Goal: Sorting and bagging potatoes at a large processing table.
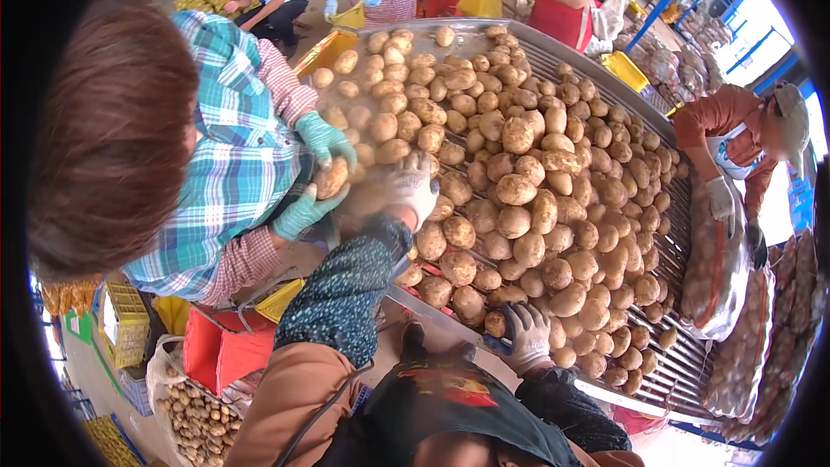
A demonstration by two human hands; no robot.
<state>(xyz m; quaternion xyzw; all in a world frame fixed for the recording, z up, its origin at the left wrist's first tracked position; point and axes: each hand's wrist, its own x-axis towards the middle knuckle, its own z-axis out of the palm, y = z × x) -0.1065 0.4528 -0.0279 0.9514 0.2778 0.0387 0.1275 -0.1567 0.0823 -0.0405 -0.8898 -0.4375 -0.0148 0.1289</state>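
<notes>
A large heap of unpeeled potatoes (515, 189) lies before me on a slatted metal sorting table (674, 259). My left hand (414, 189), in a pale work glove, reaches over potatoes at the table's left side. Blur hides whether its fingers hold anything. At the near edge my right hand (528, 337), in a pale glove with dark fingertips, has one potato (495, 323) between thumb and fingers. To my left, a co-worker's green-gloved hands (324, 139) hold another potato (331, 177) over the table's edge.
A co-worker in a plaid shirt (224, 162) stands close on my left. A red basket (227, 344) and an open sack of potatoes (201, 418) are at lower left. Another person grips a filled mesh sack (710, 253) at the right end. Several people work along the far side.
</notes>
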